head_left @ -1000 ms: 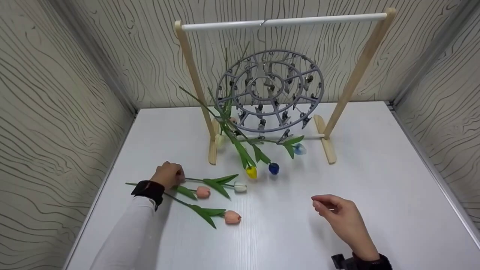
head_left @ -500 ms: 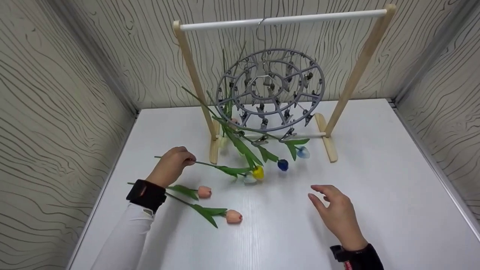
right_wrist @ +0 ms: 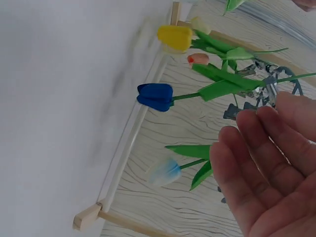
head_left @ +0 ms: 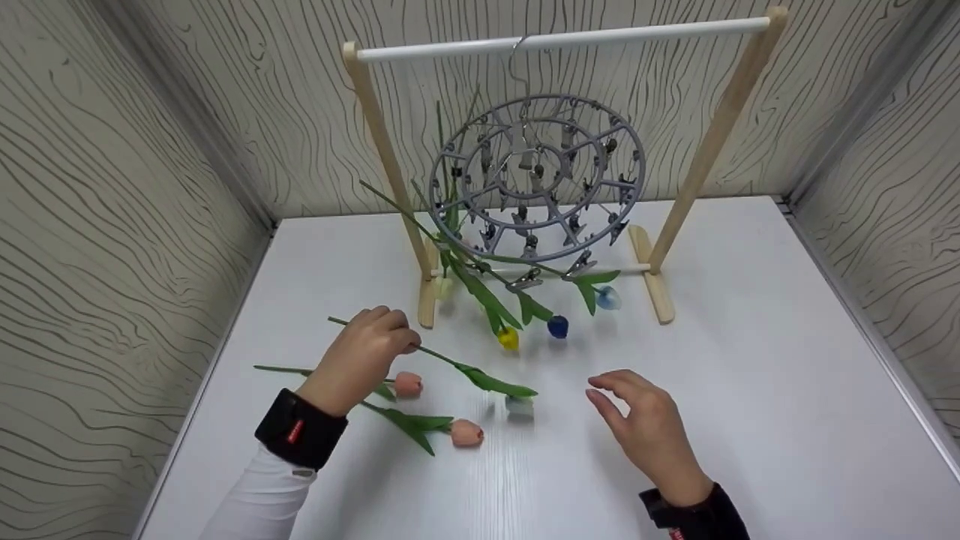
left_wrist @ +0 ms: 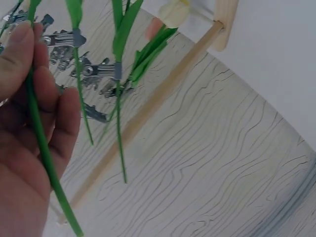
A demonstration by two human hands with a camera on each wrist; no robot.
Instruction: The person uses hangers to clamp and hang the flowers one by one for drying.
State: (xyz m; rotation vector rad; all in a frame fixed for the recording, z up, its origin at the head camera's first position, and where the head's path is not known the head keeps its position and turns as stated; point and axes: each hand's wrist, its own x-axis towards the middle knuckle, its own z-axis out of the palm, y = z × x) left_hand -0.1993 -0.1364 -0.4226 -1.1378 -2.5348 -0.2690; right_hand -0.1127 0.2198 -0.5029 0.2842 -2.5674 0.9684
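Observation:
My left hand [head_left: 367,356] pinches the green stem of a white tulip [head_left: 519,406] between thumb and fingers, its bloom pointing right. In the left wrist view the stem [left_wrist: 44,148] runs down across the palm. Below that hand, two pink tulips [head_left: 466,433] lie on the table. My right hand [head_left: 649,431] hovers to the right of the white bloom, fingers loosely bent and holding nothing. Behind, a round grey clip hanger [head_left: 536,180] carries tulips in its clips, among them a yellow tulip [head_left: 508,338], a dark blue tulip [head_left: 557,326] and a light blue tulip [head_left: 608,298].
A wooden rack [head_left: 382,150] with a white top bar [head_left: 637,37] bears the hanger by its hook. Its feet [head_left: 658,300] stand on the white table [head_left: 787,360]. Wood-patterned walls [head_left: 135,225] enclose the back and sides.
My left hand has raised the white tulip from beside the pink ones and carried it rightward, its bloom now nearer my right hand. The right hand has shifted slightly left.

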